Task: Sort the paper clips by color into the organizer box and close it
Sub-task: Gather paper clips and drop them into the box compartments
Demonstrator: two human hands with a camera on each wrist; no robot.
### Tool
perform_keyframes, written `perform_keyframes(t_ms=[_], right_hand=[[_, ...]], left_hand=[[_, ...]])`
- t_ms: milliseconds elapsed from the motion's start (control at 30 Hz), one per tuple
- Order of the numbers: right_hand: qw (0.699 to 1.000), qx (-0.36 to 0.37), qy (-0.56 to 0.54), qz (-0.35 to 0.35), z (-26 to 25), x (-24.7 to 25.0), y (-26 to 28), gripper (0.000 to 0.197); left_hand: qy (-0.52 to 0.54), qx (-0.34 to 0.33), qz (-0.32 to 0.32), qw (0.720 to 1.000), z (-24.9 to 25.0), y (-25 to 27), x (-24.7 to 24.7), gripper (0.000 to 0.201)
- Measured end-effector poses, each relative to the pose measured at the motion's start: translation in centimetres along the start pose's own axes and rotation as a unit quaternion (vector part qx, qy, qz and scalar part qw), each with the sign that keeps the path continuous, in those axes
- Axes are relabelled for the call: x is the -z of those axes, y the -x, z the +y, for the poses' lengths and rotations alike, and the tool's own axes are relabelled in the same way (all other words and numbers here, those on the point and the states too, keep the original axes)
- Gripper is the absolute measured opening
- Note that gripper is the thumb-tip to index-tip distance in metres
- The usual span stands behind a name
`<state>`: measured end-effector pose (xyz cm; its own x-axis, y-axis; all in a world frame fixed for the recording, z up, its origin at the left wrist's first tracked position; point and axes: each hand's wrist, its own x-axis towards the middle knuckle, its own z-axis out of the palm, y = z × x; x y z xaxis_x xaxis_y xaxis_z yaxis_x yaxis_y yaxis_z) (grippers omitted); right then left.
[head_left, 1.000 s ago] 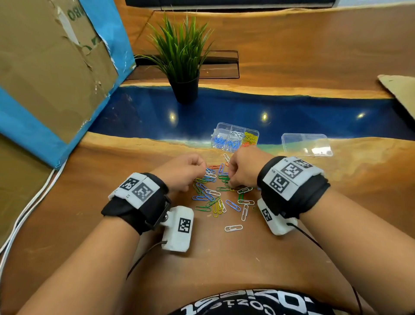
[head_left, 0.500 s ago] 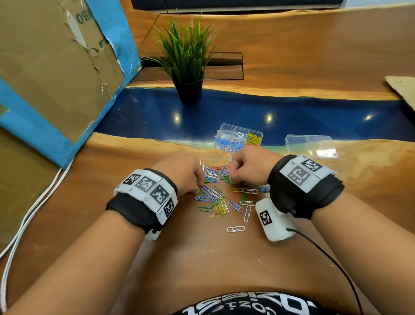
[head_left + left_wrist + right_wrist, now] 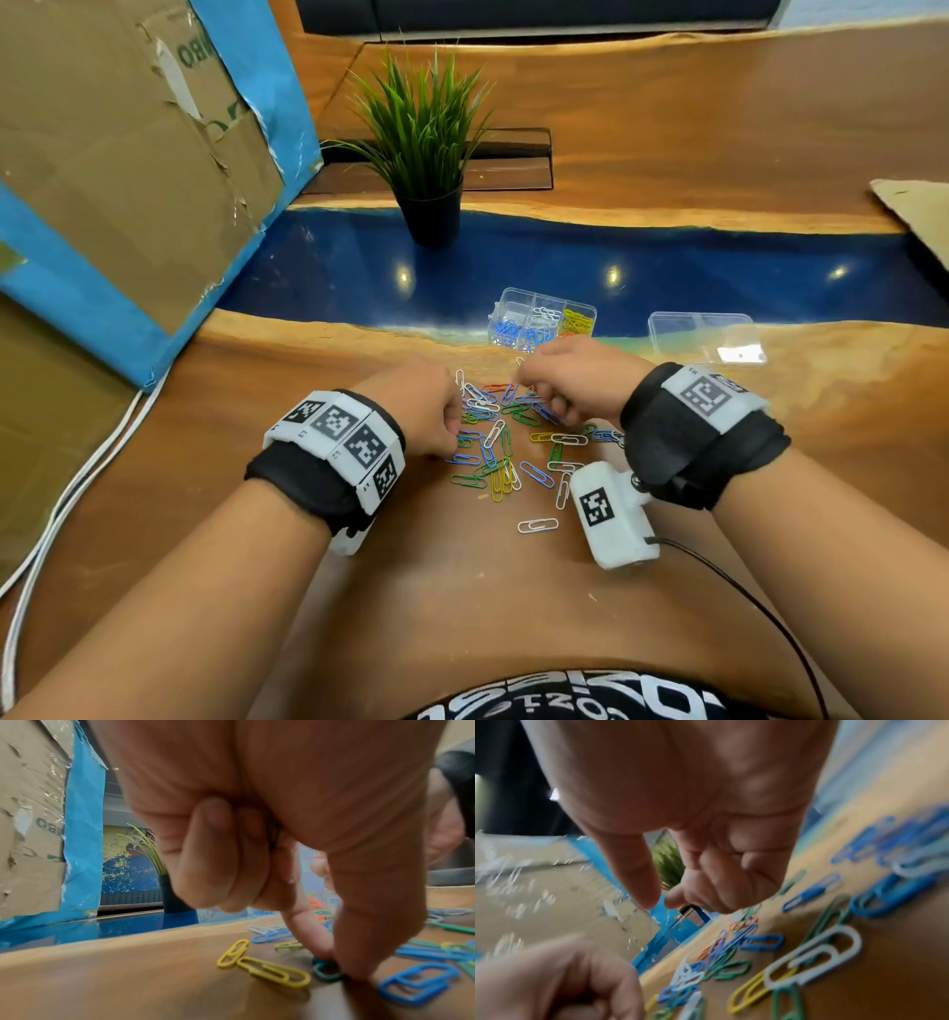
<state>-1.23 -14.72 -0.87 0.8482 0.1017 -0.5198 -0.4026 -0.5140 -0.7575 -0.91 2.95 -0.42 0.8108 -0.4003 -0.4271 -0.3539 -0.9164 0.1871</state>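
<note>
A loose pile of paper clips (image 3: 506,442) in blue, green, white, yellow and orange lies on the wooden table between my hands. Behind it stands the clear organizer box (image 3: 544,295), open, with blue, white and yellow clips in separate compartments. My left hand (image 3: 454,426) is down at the pile's left edge. Its thumb and forefinger (image 3: 334,961) pinch a green clip (image 3: 325,972) that lies on the table. My right hand (image 3: 534,395) hovers over the far side of the pile, fingers curled, thumb and forefinger tips (image 3: 661,900) close together. Blur hides whether a clip is between them.
The box's clear lid (image 3: 706,339) lies apart to the right. A potted plant (image 3: 429,154) stands behind on the blue strip. A large cardboard box (image 3: 128,154) fills the left, with white cables (image 3: 51,514) beside it. One white clip (image 3: 537,525) lies alone nearer to me.
My left wrist has rolled over and its fingers have come down on the pile's left edge. My right hand has lifted off the clips toward the box.
</note>
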Motion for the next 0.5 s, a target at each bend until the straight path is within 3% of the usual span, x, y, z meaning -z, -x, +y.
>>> perform_keyframes(t_ms=[100, 167, 367, 433, 500], right_hand=[[0.967, 0.065, 0.245, 0.034, -0.2, -0.3, 0.2, 0.019], [0.934, 0.067, 0.348, 0.050, -0.3, -0.7, 0.0, 0.017], [0.885, 0.073, 0.458, 0.048, -0.5, -1.8, -0.6, 0.010], [0.877, 0.074, 0.472, 0.046, -0.8, -2.0, -0.5, 0.025], [0.878, 0.069, 0.473, 0.037, -0.9, -2.0, -0.4, 0.027]], left_hand=[[-0.006, -0.005, -0.018, 1.000, 0.3, 0.0, 0.0, 0.006], [-0.010, -0.007, -0.023, 1.000, 0.4, -0.1, 0.1, 0.006], [0.004, -0.001, -0.010, 1.000, 0.1, -0.2, 0.0, 0.005], [0.004, -0.002, -0.003, 1.000, 0.0, -0.4, 0.0, 0.006], [0.004, -0.004, 0.004, 1.000, 0.0, -0.4, -0.1, 0.005]])
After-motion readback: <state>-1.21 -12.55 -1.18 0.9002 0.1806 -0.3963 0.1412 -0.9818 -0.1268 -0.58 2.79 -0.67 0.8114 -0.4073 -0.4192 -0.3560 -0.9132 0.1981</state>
